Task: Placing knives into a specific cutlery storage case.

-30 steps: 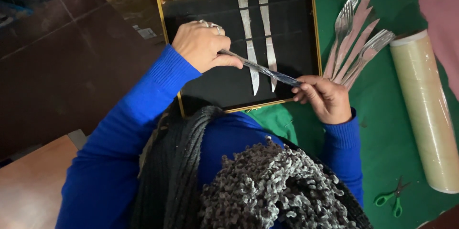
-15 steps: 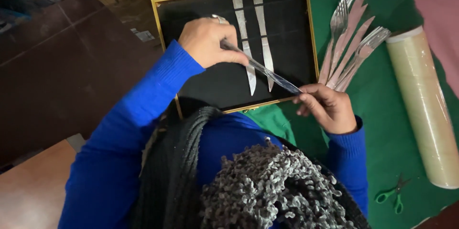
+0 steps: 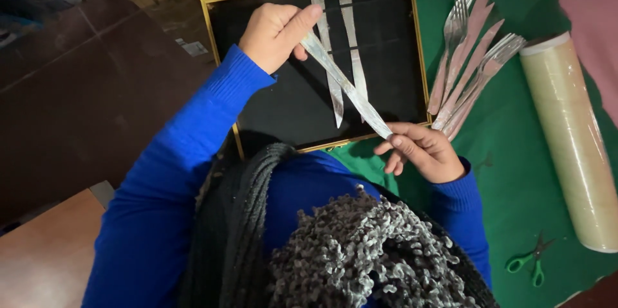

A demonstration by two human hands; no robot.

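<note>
The left hand pinches one end of a wrapped table knife between thumb and forefinger, and the right hand holds the other end lightly at its fingertips, the remaining fingers loosely spread. The knife's long axis runs diagonally between them, from the left fingers down and across to the right fingers. It hangs just above the black-lined case, crossing over two wrapped knives already lying lengthwise in it. Just beyond the right fingers, a fan of wrapped forks lies on the green cloth, with a roll of clear film farther out and green-handled scissors near the cloth's edge.
</note>
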